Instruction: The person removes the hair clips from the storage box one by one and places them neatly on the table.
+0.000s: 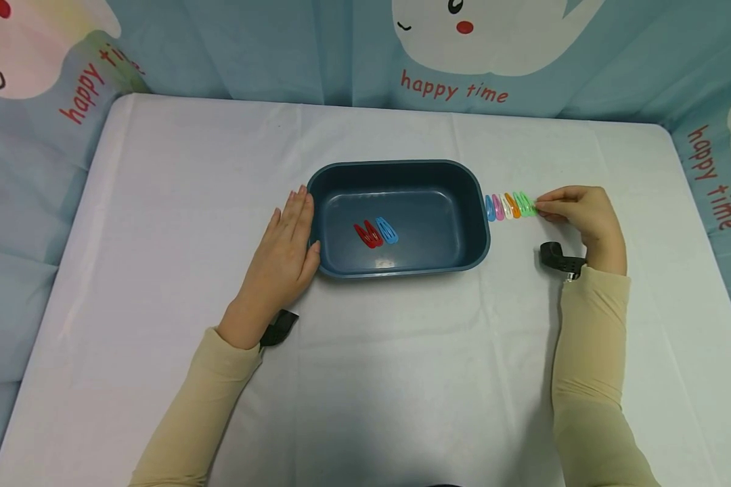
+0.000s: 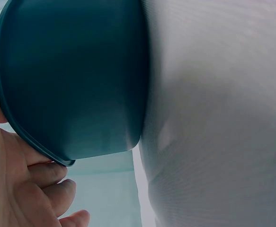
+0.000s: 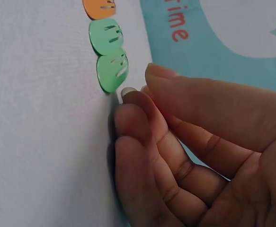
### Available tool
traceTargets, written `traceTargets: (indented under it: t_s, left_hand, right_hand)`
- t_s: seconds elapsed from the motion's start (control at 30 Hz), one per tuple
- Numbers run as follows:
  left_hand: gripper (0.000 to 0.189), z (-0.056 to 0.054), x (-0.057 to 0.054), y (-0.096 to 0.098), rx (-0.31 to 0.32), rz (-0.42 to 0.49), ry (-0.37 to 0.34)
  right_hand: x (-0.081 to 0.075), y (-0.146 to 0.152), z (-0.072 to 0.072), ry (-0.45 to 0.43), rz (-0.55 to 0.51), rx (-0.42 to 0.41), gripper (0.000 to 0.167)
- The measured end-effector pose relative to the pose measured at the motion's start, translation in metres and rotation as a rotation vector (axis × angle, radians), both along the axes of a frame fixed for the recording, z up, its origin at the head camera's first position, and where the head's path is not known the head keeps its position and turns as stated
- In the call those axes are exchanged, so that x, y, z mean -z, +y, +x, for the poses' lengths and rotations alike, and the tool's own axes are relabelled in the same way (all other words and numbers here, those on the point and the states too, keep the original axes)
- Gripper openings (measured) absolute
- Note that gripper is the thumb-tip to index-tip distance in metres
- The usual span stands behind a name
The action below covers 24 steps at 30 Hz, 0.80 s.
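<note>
My left hand (image 1: 282,253) lies with fingers extended along the left rim of a dark blue-green plastic basin (image 1: 396,269); the left wrist view shows its fingers (image 2: 48,175) touching the rim. Inside the basin lie two red snap hair clips (image 1: 368,234) and one blue hair clip (image 1: 386,230). A row of hair clips in blue, pink, white, orange (image 1: 512,205) and green lies on the cloth to the basin's right. At the row's right end is my right hand (image 1: 585,210), fingers loosely bent, fingertips beside the last green hair clip (image 3: 112,73), with no clip visible between them.
A white cloth (image 1: 365,379) covers the table. Light blue curtains (image 1: 268,54) with printed figures and lettering hang behind and at both sides. Black wrist cameras (image 1: 560,258) sit below each hand.
</note>
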<state>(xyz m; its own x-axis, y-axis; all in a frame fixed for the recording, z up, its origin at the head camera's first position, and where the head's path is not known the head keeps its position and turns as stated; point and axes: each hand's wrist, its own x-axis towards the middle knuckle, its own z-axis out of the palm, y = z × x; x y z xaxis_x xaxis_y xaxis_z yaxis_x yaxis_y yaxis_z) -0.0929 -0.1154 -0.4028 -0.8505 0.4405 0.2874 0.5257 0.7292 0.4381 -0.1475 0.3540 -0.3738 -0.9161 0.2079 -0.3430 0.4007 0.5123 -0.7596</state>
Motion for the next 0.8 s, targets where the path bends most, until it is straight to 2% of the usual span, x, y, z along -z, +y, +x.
traceTargets:
  t_s: [0.33, 0.6, 0.8]
  left_hand:
    - [0.061, 0.000, -0.001, 0.000, 0.000, -0.004, 0.001]
    - [0.061, 0.000, -0.001, 0.000, 0.001, -0.009, -0.008]
    - [0.062, 0.000, -0.002, 0.000, 0.002, -0.021, -0.012]
  right_hand:
    - [-0.004, 0.002, 0.000, 0.020, -0.135, 0.026, 0.016]
    - [-0.012, -0.004, 0.002, 0.085, -0.403, 0.021, 0.009]
    - [-0.016, -0.008, 0.003, 0.105, -0.470, 0.023, 0.009]
